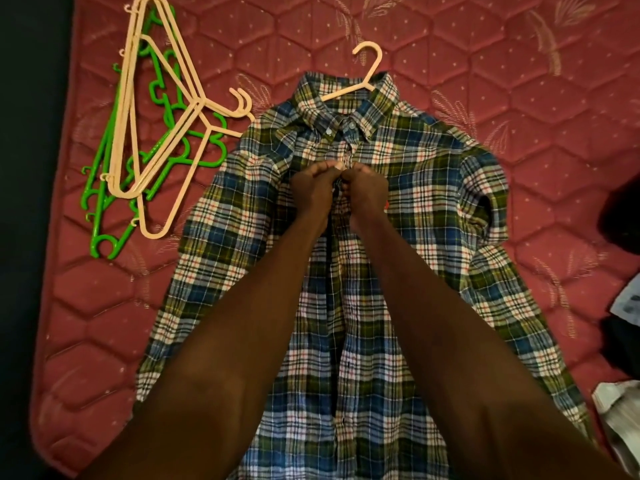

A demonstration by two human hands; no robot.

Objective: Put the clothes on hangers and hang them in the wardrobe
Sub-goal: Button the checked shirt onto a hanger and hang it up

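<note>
Plaid shirt (433, 209) placket, apparently in both hands' (313, 188) grip

Woven plaid cloth shirt (433, 209) at centre; smooth glossy plastic cream and green hangers (152, 133) upper left; quilted satiny red mattress cover (519, 64).

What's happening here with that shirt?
A person is getting a plaid shirt ready to hang. It lies face up on a red quilted mattress with a cream hanger already slipped into the collar. The left hand and right hand meet at the front placket near the chest, pinching the fabric, apparently doing up a button. A pile of spare hangers, cream and green, lies to the shirt's left. Nothing is in the wardrobe yet, as far as this view shows.
</note>
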